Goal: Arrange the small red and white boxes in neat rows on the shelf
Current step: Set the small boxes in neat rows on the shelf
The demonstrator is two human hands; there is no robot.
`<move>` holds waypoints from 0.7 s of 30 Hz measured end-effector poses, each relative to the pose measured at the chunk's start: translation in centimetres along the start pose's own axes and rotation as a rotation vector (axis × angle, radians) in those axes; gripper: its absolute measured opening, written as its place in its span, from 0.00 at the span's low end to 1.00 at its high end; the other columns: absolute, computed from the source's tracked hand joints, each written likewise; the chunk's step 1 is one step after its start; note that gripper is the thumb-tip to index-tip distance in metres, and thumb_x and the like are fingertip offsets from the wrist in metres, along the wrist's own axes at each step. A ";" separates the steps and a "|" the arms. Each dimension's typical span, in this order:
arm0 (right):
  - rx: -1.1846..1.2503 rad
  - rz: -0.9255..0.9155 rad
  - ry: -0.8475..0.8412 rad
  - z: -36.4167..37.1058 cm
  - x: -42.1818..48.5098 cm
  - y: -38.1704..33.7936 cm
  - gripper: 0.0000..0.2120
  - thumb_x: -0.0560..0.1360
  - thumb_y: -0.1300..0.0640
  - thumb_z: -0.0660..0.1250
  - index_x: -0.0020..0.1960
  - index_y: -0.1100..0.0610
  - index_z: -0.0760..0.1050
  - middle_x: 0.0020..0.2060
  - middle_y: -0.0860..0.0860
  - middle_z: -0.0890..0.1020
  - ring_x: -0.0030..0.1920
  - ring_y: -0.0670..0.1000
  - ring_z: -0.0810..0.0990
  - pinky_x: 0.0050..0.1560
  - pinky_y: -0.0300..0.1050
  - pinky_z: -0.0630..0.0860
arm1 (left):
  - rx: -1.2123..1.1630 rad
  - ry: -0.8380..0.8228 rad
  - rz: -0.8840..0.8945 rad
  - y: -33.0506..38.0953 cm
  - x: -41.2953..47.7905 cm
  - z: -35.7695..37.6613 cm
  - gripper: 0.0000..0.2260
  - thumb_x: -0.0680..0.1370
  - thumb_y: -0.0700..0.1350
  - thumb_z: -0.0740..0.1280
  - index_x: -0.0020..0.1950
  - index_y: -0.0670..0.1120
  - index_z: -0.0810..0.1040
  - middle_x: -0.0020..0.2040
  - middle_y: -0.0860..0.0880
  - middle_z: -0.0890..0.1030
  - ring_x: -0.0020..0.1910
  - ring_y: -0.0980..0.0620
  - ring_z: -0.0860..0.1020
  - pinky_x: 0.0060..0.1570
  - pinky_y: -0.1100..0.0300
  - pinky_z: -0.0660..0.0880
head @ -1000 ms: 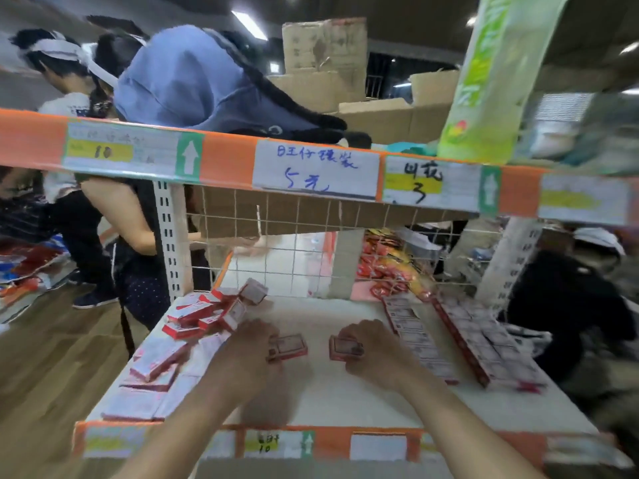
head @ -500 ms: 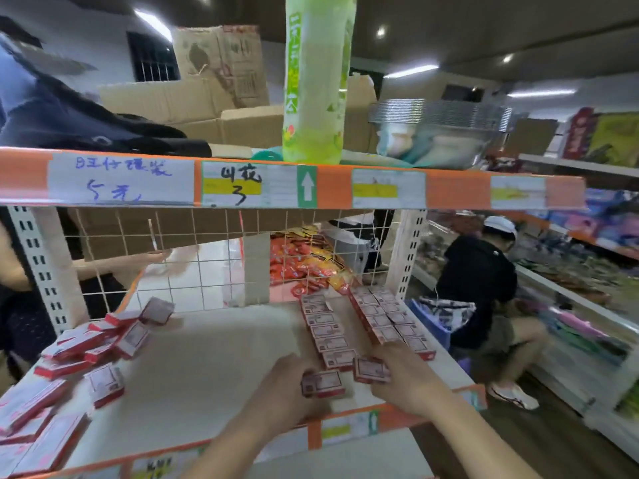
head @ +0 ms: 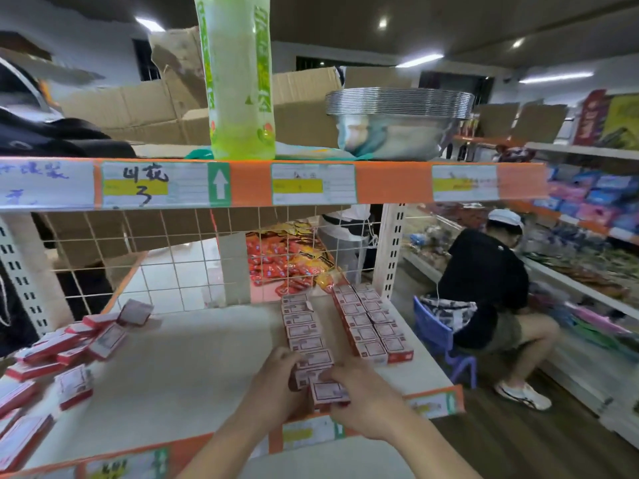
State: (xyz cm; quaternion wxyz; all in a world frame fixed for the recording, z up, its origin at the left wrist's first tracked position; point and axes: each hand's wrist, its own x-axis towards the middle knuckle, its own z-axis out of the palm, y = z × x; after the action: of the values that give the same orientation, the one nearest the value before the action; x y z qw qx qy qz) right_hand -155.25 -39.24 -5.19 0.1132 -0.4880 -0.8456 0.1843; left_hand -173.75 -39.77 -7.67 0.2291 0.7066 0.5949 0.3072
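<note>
Since the earlier frame both hands reached the near end of the row [head: 302, 326], lower centre: the left hand [head: 276, 385] grips the rear box [head: 304, 374], and the right hand [head: 366, 402] pinches the front box [head: 328, 391].

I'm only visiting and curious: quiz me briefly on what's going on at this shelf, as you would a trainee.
1. True or false: the loose pile of boxes lies left of the neat rows.
2. What stands on the upper shelf beside the green bottle? A) stacked metal bowls B) shoes C) books
3. Fill in: the left hand and right hand each grip a box at the leftmost neat row's ___ end.
Key: 1 true; 2 A; 3 front.
</note>
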 end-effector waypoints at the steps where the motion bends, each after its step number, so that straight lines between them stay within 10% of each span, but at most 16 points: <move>1: 0.015 -0.013 0.002 0.2 0.1 0.0 0.24 0.69 0.55 0.66 0.66 0.50 0.72 0.62 0.49 0.72 0.65 0.50 0.67 0.65 0.40 0.65 | -0.040 -0.001 -0.014 0.0 -0.1 -0.2 0.22 0.63 0.52 0.74 0.56 0.60 0.76 0.52 0.57 0.72 0.49 0.62 0.76 0.53 0.64 0.75; 6: 0.138 -0.001 0.047 1.1 0.5 0.1 0.25 0.68 0.56 0.67 0.64 0.47 0.70 0.61 0.47 0.67 0.58 0.42 0.70 0.49 0.17 0.62 | -0.218 -0.013 -0.110 -0.7 -0.9 -1.3 0.23 0.62 0.49 0.74 0.55 0.60 0.74 0.51 0.51 0.78 0.44 0.58 0.79 0.41 0.67 0.75; 12: 0.254 0.145 -0.009 0.7 0.9 0.0 0.39 0.65 0.51 0.67 0.74 0.48 0.58 0.67 0.50 0.69 0.65 0.50 0.71 0.67 0.44 0.70 | -0.227 0.006 -0.079 0.3 -1.4 -1.1 0.23 0.68 0.43 0.75 0.59 0.57 0.74 0.50 0.58 0.82 0.46 0.64 0.80 0.48 0.71 0.75; 21: 0.229 0.150 -0.062 0.2 1.2 -0.3 0.42 0.65 0.48 0.68 0.75 0.49 0.56 0.67 0.49 0.72 0.67 0.52 0.70 0.68 0.48 0.68 | -0.273 0.018 -0.119 0.1 -1.4 -0.7 0.22 0.69 0.39 0.73 0.61 0.53 0.76 0.51 0.59 0.83 0.48 0.66 0.80 0.48 0.74 0.74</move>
State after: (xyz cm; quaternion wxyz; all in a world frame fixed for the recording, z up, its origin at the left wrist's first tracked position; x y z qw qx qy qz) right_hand -156.14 -38.39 -5.26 0.1276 -0.5279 -0.7832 0.3026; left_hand -174.36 -41.19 -7.32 0.3358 0.6295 0.5905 0.3773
